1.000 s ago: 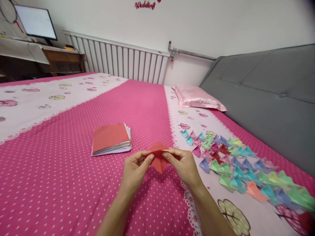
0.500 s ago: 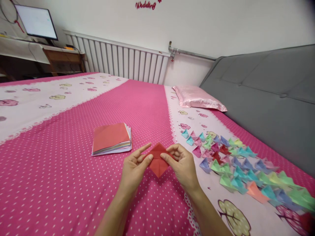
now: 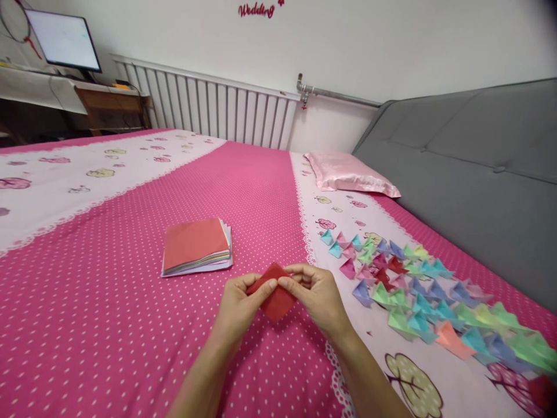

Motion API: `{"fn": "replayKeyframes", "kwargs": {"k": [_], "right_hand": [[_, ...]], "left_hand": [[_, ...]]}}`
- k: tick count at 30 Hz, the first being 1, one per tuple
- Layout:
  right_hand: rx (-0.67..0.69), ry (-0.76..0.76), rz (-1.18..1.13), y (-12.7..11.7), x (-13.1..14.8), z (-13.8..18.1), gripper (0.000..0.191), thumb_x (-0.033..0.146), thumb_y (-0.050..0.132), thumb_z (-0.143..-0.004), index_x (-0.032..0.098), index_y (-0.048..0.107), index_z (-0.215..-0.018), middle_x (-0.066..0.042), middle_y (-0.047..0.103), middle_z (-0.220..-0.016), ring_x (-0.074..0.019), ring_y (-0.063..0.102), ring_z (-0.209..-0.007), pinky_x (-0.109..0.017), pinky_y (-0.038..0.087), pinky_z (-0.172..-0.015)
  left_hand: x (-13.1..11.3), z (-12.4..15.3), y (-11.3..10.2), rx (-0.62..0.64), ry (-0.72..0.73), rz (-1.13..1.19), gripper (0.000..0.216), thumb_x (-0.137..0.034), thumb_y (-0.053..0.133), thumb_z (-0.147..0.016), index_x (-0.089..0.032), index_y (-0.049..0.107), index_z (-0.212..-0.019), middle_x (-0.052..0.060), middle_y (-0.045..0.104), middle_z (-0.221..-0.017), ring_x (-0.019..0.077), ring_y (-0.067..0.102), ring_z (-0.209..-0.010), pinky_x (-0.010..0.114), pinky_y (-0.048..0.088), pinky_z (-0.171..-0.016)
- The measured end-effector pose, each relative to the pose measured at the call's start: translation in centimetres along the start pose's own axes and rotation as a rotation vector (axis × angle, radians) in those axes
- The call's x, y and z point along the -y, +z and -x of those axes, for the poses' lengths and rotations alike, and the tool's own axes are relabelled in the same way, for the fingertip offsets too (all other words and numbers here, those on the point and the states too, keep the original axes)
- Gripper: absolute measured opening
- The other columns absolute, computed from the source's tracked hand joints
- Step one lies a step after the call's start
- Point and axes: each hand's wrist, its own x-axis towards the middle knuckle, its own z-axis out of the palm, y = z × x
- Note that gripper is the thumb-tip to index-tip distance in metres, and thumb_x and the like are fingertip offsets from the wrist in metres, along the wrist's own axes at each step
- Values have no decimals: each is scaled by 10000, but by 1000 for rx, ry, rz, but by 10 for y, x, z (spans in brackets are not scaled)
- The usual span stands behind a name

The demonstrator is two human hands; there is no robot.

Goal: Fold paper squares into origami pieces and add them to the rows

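Note:
A small folded sheet of red paper (image 3: 277, 303) is held up above the bed, its corners pointing up and down like a diamond. My left hand (image 3: 242, 299) pinches it from the left, thumb on the front face. From the right, my right hand (image 3: 317, 293) grips it the same way, and the two thumb tips nearly meet near its middle. Fingers behind the paper are partly hidden. Beyond my left hand lies a stack of coloured square paper (image 3: 196, 244) with a red sheet on top.
Rows of small folded paper boats (image 3: 418, 296) in several colours stand to the right on the bedspread (image 3: 108, 325). A pink pillow (image 3: 350, 173) lies farther back by the grey headboard (image 3: 470, 151). A radiator (image 3: 209, 104) and a monitor (image 3: 65, 40) are at the far side.
Both thumbs have come together toward the middle of the red paper. The paper has turned slightly and now shows a smooth face in place of the creased one.

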Motion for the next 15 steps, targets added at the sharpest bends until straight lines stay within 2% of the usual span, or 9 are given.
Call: {"fn": "replayKeyframes", "kwargs": {"k": [8, 15], "right_hand": [[-34, -61, 83, 2, 4, 0, 198, 351, 649, -712, 154, 639, -687, -11, 632, -637, -123, 563, -581, -227, 444, -557], [-68, -83, 103, 0, 3, -1, 208, 344, 627, -728, 151, 631, -648, 3, 612, -599, -113, 534, -557, -223, 421, -546]], "left_hand": [[-2, 3, 2, 137, 1, -92, 285, -365, 691, -642, -95, 634, -567, 8, 538, -490, 76, 423, -441, 190, 307, -443], [-4, 3, 3, 214, -16, -97, 286, -368, 656, -681, -89, 657, -623, 32, 579, -543, 96, 470, -482, 207, 350, -494]]}}
